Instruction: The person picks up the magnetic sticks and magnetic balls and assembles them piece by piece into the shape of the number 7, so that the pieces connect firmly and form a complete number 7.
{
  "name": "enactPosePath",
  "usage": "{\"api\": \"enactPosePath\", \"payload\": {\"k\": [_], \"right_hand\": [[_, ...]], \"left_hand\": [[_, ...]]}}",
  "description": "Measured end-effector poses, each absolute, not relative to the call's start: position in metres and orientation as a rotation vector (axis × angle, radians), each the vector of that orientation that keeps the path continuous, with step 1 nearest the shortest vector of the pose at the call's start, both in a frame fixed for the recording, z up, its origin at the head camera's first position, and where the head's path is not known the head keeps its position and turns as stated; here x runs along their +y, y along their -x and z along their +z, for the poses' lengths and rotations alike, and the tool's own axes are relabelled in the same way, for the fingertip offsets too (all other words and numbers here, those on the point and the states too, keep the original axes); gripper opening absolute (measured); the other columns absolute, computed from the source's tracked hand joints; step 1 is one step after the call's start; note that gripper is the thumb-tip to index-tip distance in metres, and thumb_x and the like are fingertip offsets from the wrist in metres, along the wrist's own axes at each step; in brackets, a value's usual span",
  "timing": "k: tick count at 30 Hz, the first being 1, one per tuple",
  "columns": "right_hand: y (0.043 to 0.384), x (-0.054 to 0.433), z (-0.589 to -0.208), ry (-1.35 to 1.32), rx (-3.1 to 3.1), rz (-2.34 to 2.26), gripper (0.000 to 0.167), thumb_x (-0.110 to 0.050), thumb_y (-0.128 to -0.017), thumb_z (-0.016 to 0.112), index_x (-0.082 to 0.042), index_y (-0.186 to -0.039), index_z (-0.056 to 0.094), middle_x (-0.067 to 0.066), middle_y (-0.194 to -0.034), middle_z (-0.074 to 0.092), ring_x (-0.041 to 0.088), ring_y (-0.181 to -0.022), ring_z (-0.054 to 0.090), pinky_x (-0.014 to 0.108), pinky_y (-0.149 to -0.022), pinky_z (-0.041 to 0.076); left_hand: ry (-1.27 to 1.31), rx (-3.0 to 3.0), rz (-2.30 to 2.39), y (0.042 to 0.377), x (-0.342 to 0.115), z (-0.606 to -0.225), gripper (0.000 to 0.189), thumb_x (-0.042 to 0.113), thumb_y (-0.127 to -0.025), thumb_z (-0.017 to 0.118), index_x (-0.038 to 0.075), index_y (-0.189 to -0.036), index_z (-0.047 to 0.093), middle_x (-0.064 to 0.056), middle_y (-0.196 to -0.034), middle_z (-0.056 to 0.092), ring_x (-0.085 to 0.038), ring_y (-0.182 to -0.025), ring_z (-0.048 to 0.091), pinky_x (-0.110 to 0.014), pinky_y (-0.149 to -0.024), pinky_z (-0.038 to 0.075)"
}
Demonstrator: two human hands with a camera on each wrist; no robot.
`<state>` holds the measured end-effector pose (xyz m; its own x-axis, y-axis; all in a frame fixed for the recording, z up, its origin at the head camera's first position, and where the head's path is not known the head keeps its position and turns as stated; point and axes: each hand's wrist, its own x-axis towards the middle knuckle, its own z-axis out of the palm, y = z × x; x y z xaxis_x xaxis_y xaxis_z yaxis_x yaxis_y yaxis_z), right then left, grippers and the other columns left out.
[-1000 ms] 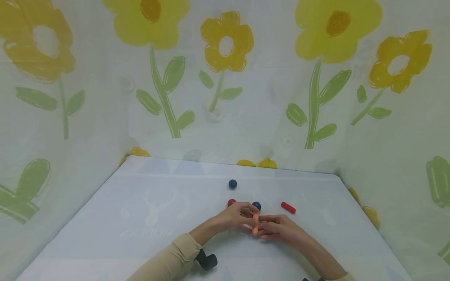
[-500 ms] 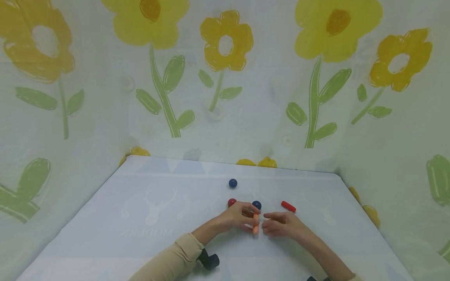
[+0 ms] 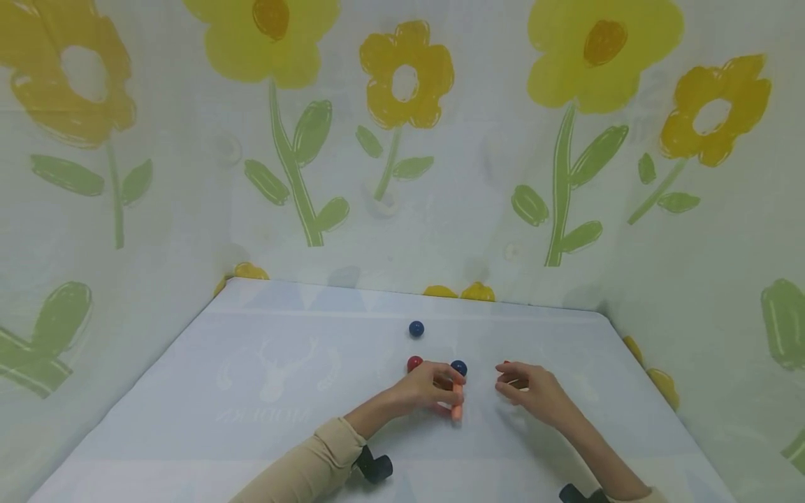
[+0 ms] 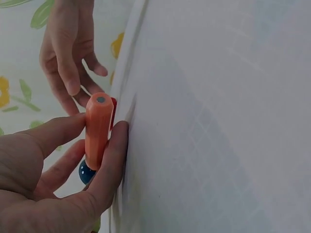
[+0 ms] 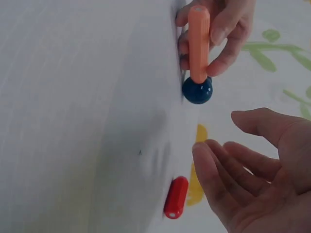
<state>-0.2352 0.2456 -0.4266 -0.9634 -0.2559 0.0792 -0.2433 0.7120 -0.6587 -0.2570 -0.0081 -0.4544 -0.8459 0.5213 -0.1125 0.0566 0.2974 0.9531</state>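
Upright between the thumb and fingers of my left hand [image 3: 424,388] is an orange rod [image 3: 457,406]; the left wrist view shows a grey disc in its end [image 4: 101,100]. A dark blue ball [image 3: 459,367] lies just beyond that hand, overlapped by the rod in the right wrist view; whether they touch, I cannot tell. My right hand [image 3: 539,392] hovers with loosely bent, parted fingers and holds nothing. Close to it lies a short red rod [image 5: 176,197], mostly hidden behind the fingers in the head view. A red ball [image 3: 414,362] sits partly behind my left hand.
Another dark blue ball [image 3: 416,329] lies farther back on the white table [image 3: 302,433]. Flower-printed cloth [image 3: 440,230] rises behind the table and at its sides. A black device [image 3: 377,469] is at the left wrist, with another [image 3: 574,493] at the right.
My right hand has let go of the orange rod and moved right, over toward the red rod. The left hand keeps the orange rod in nearly the same place.
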Motion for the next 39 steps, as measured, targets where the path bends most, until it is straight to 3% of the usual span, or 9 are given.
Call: {"api": "enactPosePath", "payload": {"k": [8,22,30,39], "right_hand": [[0.235,0.250,-0.427,0.372,3.154,-0.897,0.035,-0.013,-0.085,0.075,-0.005,-0.117,0.067,0.008,-0.101,0.073,0.019,-0.087,0.069,0.035,-0.076,0.059],[0.246,0.264,-0.439,0.348,3.274,-0.817,0.033,-0.010,-0.083,0.076,-0.004,-0.114,0.068,0.011,-0.100,0.071,0.024,-0.088,0.067,0.027,-0.068,0.057],[0.253,0.260,-0.438,0.278,3.286,-0.672,0.034,-0.011,-0.083,0.077,-0.003,-0.115,0.068,0.016,-0.102,0.068,0.030,-0.091,0.065,0.039,-0.074,0.059],[0.266,0.257,-0.441,0.207,3.237,-0.559,0.034,-0.011,-0.082,0.078,-0.002,-0.113,0.069,0.014,-0.098,0.069,0.025,-0.086,0.064,0.037,-0.073,0.059]], "left_hand": [[-0.524,2.165,1.579,0.256,-0.007,-0.454,0.028,0.019,-0.085,0.076,0.012,-0.112,0.070,0.000,-0.100,0.068,-0.013,-0.092,0.060,-0.028,-0.077,0.058],[-0.486,2.141,1.589,0.255,-0.008,-0.455,0.027,0.016,-0.085,0.076,0.011,-0.111,0.070,-0.002,-0.098,0.066,-0.014,-0.089,0.059,-0.029,-0.074,0.060],[-0.529,2.121,1.601,0.256,-0.008,-0.455,0.028,0.016,-0.086,0.075,0.010,-0.112,0.069,-0.003,-0.100,0.066,-0.013,-0.090,0.059,-0.029,-0.075,0.060],[-0.544,2.120,1.605,0.256,-0.010,-0.456,0.027,0.015,-0.086,0.075,0.009,-0.112,0.069,-0.003,-0.099,0.066,-0.013,-0.090,0.058,-0.028,-0.076,0.059]]}}
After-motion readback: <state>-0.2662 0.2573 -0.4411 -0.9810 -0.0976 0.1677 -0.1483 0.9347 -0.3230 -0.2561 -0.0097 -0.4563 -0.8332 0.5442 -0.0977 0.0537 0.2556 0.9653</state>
